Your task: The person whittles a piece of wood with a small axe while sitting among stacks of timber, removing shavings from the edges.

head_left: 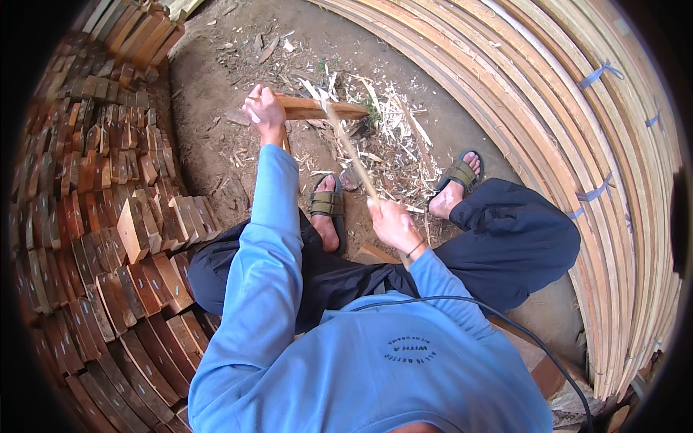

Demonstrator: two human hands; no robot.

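Note:
My left hand [265, 108] is closed around one end of a reddish-brown wooden stake [307, 108], held out above the ground. The stake's far end tapers to a point on the right. In my right hand [395, 225] is the long pale handle of a wooden-handled chopping tool [351, 154], which slants up and left. Its whitish head crosses the middle of the stake and is blurred, so its exact shape is unclear. Pale wood shavings [404, 137] lie heaped on the ground under and beyond the pointed end.
Short cut boards [108, 296] are stacked in rows along my left. Long pale strips of wood [548, 137], some tied with blue bands, curve along the right. My sandalled feet rest on bare earth [209, 159]. A black cable [516, 322] runs across my blue shirt.

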